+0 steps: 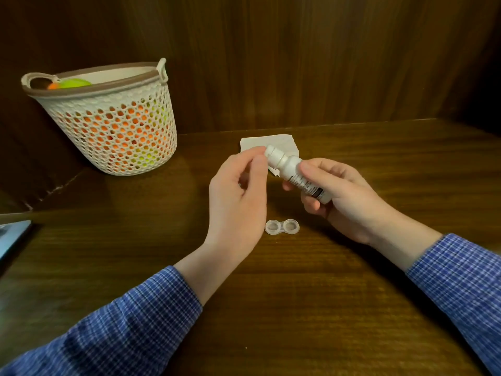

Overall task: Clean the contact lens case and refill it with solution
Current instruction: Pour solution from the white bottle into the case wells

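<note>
A small white solution bottle [291,169] is held tilted above the table, its cap end pointing up and to the left. My right hand [341,196] grips the bottle's body. The thumb and forefinger of my left hand [241,191] pinch the white cap [271,151] at the bottle's top. Below the hands, a clear twin-well contact lens case [282,226] lies on the wooden table with both wells uncovered. A white tissue [282,143] lies flat behind the bottle, partly hidden by it.
A white perforated basket [108,118] with orange and green things inside stands at the back left. A grey flat object [13,237] pokes in at the left edge. Dark wooden walls [298,63] close off the back and sides of the table [298,294].
</note>
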`<action>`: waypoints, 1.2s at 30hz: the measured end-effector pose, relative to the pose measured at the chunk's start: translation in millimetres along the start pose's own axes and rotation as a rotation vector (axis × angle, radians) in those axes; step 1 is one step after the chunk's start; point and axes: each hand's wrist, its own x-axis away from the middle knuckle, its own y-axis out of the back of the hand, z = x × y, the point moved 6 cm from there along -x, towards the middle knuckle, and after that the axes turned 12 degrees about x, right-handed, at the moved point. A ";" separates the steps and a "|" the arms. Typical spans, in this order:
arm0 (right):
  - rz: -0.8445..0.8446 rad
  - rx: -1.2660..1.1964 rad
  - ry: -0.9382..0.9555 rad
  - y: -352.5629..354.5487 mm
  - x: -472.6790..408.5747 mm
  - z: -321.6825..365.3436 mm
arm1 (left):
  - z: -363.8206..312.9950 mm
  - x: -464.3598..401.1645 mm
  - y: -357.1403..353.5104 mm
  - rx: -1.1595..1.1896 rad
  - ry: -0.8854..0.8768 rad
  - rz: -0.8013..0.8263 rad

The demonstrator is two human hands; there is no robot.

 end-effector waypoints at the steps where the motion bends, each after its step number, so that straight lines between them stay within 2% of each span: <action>1: -0.020 0.065 0.032 0.4 0.4 0.2 | 1.9 0.6 -2.7 0.000 0.005 0.031; 6: -0.137 0.283 0.181 0.8 5.5 2.9 | 9.5 5.8 -15.9 0.063 0.058 0.174; 14: -0.171 0.306 0.265 3.0 5.8 5.2 | 7.3 0.2 -17.7 0.062 0.012 0.177; 20: -0.137 0.342 0.255 3.3 3.3 6.6 | 2.8 -3.0 -20.7 0.054 0.013 0.220; 25: -0.152 0.341 0.223 23.4 3.1 14.0 | -27.5 -22.6 -49.0 0.007 -0.090 0.277; 28: -0.245 0.542 0.298 51.4 9.1 21.2 | -47.0 -37.3 -87.0 -0.131 -0.232 0.333; 30: -0.371 0.719 0.282 79.3 12.8 20.0 | -48.2 -44.9 -118.2 -0.206 -0.247 0.423; 33: -0.623 0.896 0.084 132.5 18.6 9.0 | -38.6 -48.9 -162.4 -0.361 -0.234 0.581; 36: -0.824 0.895 -0.089 181.9 29.8 -1.3 | -26.7 -51.8 -183.7 -0.447 -0.186 0.657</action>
